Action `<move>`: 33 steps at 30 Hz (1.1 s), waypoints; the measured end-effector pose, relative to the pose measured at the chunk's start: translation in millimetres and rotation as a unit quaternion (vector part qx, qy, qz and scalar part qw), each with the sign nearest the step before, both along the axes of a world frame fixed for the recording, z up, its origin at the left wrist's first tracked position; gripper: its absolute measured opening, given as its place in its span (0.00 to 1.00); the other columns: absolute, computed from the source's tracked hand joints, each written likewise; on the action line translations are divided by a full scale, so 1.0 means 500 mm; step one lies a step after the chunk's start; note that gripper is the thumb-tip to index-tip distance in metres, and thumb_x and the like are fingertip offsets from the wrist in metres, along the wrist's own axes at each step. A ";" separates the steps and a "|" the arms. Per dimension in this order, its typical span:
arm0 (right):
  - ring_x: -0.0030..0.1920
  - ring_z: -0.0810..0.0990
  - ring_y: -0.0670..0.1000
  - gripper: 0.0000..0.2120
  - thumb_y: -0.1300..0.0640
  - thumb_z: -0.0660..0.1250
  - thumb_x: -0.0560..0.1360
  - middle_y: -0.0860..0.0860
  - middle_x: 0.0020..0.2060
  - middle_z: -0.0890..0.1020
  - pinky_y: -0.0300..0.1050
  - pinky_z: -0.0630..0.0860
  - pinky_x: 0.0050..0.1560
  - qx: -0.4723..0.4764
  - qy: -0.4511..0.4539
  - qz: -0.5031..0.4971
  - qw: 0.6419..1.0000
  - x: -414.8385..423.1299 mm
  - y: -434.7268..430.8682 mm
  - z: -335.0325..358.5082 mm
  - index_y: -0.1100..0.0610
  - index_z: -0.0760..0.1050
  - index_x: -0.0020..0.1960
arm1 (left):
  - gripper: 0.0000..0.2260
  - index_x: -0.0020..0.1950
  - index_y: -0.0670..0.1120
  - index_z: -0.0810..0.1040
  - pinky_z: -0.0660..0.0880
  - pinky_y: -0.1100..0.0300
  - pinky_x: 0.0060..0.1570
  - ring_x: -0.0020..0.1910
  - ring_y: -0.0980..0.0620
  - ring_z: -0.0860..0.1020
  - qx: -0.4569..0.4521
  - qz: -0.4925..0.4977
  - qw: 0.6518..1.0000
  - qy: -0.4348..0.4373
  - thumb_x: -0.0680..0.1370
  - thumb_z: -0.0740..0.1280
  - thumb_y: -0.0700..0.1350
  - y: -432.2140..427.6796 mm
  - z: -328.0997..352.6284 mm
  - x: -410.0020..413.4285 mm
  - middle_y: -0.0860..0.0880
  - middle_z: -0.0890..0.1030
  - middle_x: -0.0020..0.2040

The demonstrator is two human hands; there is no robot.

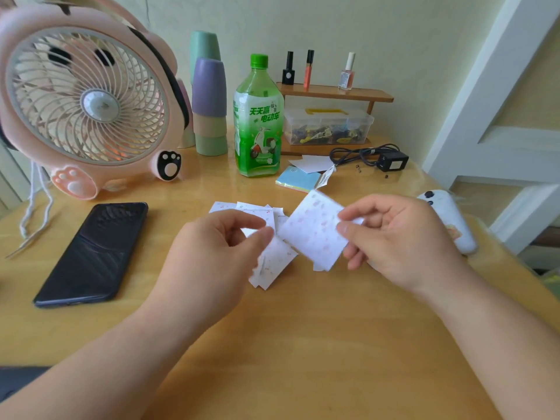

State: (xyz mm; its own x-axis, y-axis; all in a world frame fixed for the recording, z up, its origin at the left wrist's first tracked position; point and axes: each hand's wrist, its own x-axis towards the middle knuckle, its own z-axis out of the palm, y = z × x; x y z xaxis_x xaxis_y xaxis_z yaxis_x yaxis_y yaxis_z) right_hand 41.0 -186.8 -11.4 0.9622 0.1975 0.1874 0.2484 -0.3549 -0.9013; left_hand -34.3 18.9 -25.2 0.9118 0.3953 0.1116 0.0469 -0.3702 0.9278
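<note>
Head view, phone left of paper slips, green bottle behind

We take the drink bottle on the desk as our mark: the fan stands far to its left, the stacked cups just left, the shelf with the box under it just right, and the adapter further right. Before the drink bottle lie the notepad and then the loose slips, with the phone front-left and a small device front-right. Further before it, our left grip holds the left sheet just beside the right sheet in our right grip.
</note>
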 end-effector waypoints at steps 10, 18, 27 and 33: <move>0.53 0.83 0.45 0.20 0.58 0.74 0.75 0.45 0.53 0.85 0.51 0.77 0.64 -0.090 -0.002 -0.137 0.986 0.092 -0.055 -0.032 0.49 0.78 0.66 | 0.27 0.71 0.62 0.70 0.68 0.55 0.64 0.69 0.54 0.63 0.315 -0.048 0.935 0.154 0.73 0.72 0.62 0.020 -0.014 0.014 0.59 0.68 0.69; 0.62 0.77 0.50 0.26 0.53 0.71 0.76 0.45 0.68 0.78 0.51 0.72 0.66 -0.258 -0.008 -0.142 0.956 0.086 -0.053 -0.027 0.44 0.71 0.72 | 0.31 0.73 0.61 0.66 0.66 0.53 0.68 0.72 0.52 0.62 0.322 -0.047 0.931 0.165 0.73 0.72 0.63 0.027 -0.011 0.014 0.57 0.68 0.72; 0.53 0.79 0.52 0.16 0.45 0.71 0.74 0.46 0.51 0.80 0.48 0.76 0.50 -0.358 -0.053 -0.139 0.922 0.061 -0.043 0.019 0.46 0.77 0.61 | 0.02 0.46 0.61 0.80 0.66 0.73 0.46 0.52 0.66 0.73 0.230 -0.023 0.972 -0.048 0.77 0.71 0.53 0.017 -0.010 0.005 0.64 0.78 0.50; 0.45 0.78 0.44 0.15 0.42 0.70 0.73 0.39 0.45 0.78 0.41 0.74 0.39 -0.513 0.024 -0.024 0.858 0.027 -0.028 0.010 0.42 0.75 0.59 | 0.18 0.33 0.51 0.80 0.66 0.71 0.25 0.24 0.61 0.72 0.126 -0.005 0.991 -0.051 0.78 0.67 0.60 -0.003 0.010 -0.006 0.61 0.78 0.28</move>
